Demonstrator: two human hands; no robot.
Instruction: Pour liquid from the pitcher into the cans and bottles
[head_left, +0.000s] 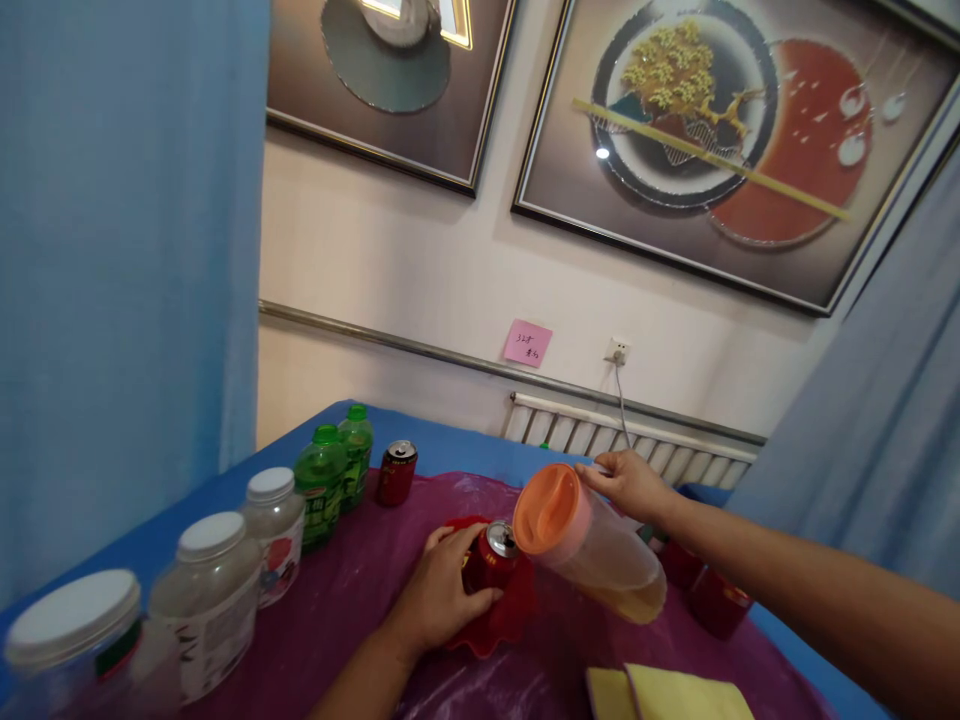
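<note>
My left hand [442, 590] is wrapped around a red drink can [491, 562], its opened top facing up. The can stands over a red scalloped plate [480, 635]; whether it rests on the plate I cannot tell. My right hand [626, 485] grips a clear plastic pitcher [611, 560] by its handle side. This pitcher is tilted, with its orange lid [551, 510] close to the can's top and some yellowish-brown liquid lying along its lower side. No stream of liquid shows between lid and can.
A purple sheet [337, 620] covers the blue table [300, 460]. Along the left stand white-lidded jars [214, 600], green bottles [322, 485] and another red can [397, 473]. More red cans [718, 603] are at right. A folded yellow cloth [682, 695] lies in front. Behind is a radiator [570, 425].
</note>
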